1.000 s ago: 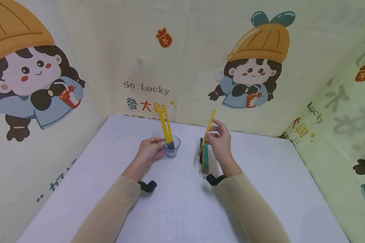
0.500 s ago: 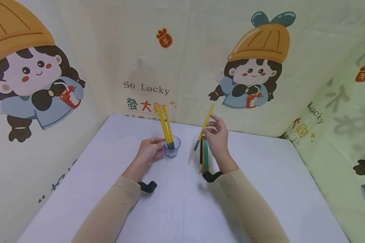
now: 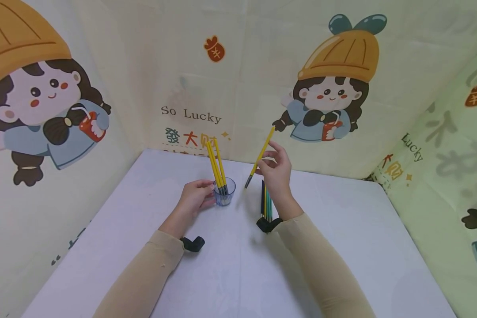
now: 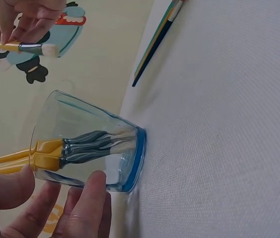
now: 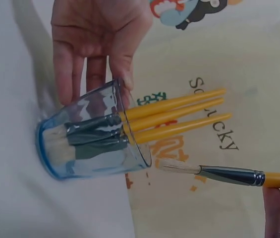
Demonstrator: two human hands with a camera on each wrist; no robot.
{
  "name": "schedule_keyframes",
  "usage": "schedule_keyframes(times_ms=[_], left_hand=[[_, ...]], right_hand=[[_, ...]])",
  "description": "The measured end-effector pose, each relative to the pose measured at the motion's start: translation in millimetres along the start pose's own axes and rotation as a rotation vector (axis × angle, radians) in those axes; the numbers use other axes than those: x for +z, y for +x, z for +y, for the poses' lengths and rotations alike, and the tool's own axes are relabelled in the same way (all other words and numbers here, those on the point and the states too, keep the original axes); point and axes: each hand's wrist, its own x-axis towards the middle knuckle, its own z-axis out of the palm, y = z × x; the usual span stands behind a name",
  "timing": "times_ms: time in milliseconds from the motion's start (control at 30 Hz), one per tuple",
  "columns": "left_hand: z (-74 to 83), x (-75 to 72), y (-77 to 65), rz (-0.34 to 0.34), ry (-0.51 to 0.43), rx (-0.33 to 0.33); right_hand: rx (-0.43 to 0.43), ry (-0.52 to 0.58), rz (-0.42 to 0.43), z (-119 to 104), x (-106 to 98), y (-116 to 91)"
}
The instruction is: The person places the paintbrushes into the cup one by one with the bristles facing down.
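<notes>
My left hand (image 3: 198, 195) holds a small clear blue-tinted glass (image 4: 87, 114) upright on the table, thumb at the rim and fingers along its side. Three yellow-handled paintbrushes (image 5: 174, 111) stand in it, bristles down. Between thumb and fingers, my right hand (image 3: 277, 172) pinches another yellow paintbrush (image 3: 266, 143) by its handle. That brush tilts bristles down, above the table and to the right of the glass. In the right wrist view its pale bristles (image 5: 177, 165) appear close to the glass rim.
More paintbrushes (image 3: 267, 202), with dark, yellow and green handles, lie side by side on the white table (image 3: 222, 274) below my right hand. My right wrist's black camera mount (image 3: 268, 224) overlaps their lower ends. A printed cloth (image 3: 254, 88) hangs behind the table.
My right hand has moved left and upward with the yellow paintbrush, away from the lying brushes and nearer the glass. My left hand and the glass have stayed put.
</notes>
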Motion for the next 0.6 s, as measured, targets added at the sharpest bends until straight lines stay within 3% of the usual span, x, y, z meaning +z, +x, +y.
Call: schedule_keyframes(times_ms=[600], left_hand=[[-0.9,-3.2,1.1,-0.011,-0.026,0.009]], right_hand=[[-0.012,0.034,0.004,5,28,0]])
